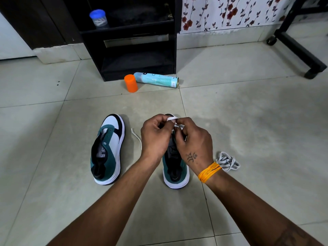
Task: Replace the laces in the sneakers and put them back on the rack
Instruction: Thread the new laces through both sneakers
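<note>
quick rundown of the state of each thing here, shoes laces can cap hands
left sneaker: upright on floor, unlaced
right sneaker: upright, being laced
white lace: pinched by both hands
left hand: pinching lace
right hand: pinching lace
grey lace: bundled on floor
spray can: lying down, uncapped
orange cap: standing, off can

Both forearms are bare — no sleeves show at any point up to the lower edge of the view. The left hand (156,137) carries no ring, band or marking on its visible back. The right hand (193,144) bears a small dark tattoo (191,156) on its back, near the wrist — a script-like symbol with a dot above. The right wrist wears an orange thread band (209,172), wound in several strands. A further dark marking (291,235) shows on the right forearm; its form is unclear.
</note>
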Available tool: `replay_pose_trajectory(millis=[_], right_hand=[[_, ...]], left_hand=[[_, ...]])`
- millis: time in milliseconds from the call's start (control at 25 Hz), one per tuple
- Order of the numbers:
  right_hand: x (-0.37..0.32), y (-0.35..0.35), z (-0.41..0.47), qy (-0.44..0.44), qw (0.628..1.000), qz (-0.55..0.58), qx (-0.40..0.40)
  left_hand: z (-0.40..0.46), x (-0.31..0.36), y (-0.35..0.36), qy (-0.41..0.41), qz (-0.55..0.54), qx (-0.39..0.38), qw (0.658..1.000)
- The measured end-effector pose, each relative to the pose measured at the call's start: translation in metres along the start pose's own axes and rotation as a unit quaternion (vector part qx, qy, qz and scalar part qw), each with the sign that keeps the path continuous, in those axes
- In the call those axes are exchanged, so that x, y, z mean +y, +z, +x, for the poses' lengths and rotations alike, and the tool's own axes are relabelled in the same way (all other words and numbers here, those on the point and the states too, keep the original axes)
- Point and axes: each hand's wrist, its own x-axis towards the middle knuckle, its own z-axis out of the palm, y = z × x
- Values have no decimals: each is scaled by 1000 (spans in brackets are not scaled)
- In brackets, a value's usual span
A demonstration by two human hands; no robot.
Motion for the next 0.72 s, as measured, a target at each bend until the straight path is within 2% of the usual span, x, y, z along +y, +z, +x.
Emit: replay_pose_trajectory(millis=[160, 360, 440, 640, 720], right_hand=[[1, 3, -2, -11, 1000, -1, -8], [24, 4, -2, 27, 989, -137, -54], [28, 1, -2, 41, 986, -149, -64], [5, 2, -2, -50, 993, -89, -51], [8, 4, 0, -55, 993, -99, -40]], left_hand=[[-1, 1, 0, -11, -11, 2, 1000], [6, 5, -7, -22, -32, 37, 999], [6, 3, -7, -28, -32, 38, 998], [-1, 0, -1, -32, -36, 1, 999], [-1, 2, -1, -26, -35, -2, 999]])
